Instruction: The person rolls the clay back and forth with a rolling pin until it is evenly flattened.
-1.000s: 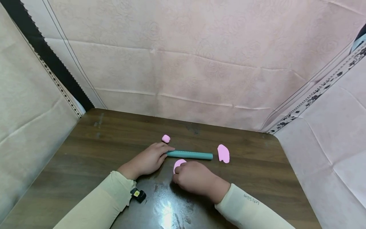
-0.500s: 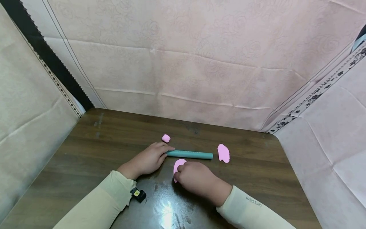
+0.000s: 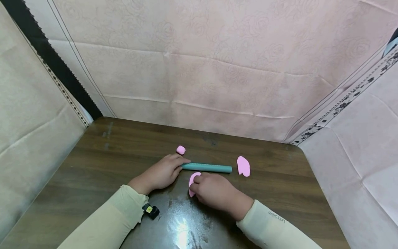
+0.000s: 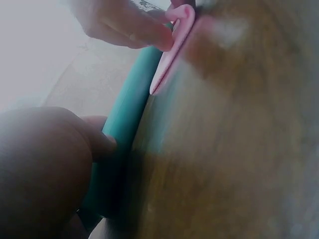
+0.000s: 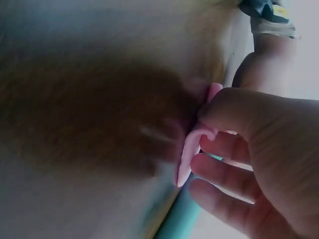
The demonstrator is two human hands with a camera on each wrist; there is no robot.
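Note:
A smooth teal rod (image 3: pixel 208 168) lies on the wooden table in the head view. My left hand (image 3: pixel 161 173) grips its left end, with thumb and fingers on either side in the left wrist view. Just nearer than the rod is a thin, flattened piece of pink clay (image 3: pixel 192 183). My right hand (image 3: pixel 216 192) pinches this piece by its edge, which curls up between thumb and fingers in the right wrist view (image 5: pixel 188 154). The rest of the piece appears to lie on the table, partly hidden by the right hand.
A small pink clay lump (image 3: pixel 180 149) sits beyond the left hand. Another flat pink clay piece (image 3: pixel 243 166) lies right of the rod. Patterned cloth (image 3: pixel 199 69) hangs behind the table (image 3: pixel 280 193) and along both sides.
My right hand has shifted slightly right, and the pinched edge of the clay has curled up. More of the clay's left side shows. The left hand and the rod stay put.

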